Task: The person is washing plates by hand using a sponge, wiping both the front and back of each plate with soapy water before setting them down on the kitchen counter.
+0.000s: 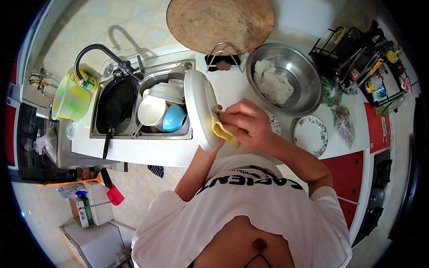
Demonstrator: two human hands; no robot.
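Tilted up almost on edge, a white dish (201, 110) is held in front of my body. My left hand (217, 147) grips it at its lower edge, mostly hidden behind the dish. Bunched in the fingers of my right hand (249, 125) is a yellow cloth (223, 131), pressed to the dish's right side. To the left of the dish, the sink's right basin holds stacked white bowls (166, 92), a white pot (151, 111) with a handle and a blue bowl (174, 118). A floral-rimmed plate (310, 135) lies right of my right forearm; another floral plate (274, 123) is partly covered by my hand.
A black frying pan (117, 97) fills the left basin, its handle jutting past the counter edge. A large steel basin (301, 73) contains a crumpled white plastic bag (272, 82). Behind stands a round wooden board (219, 25). Bagged greens (343, 125) and a utensil rack (355, 50) are at right.
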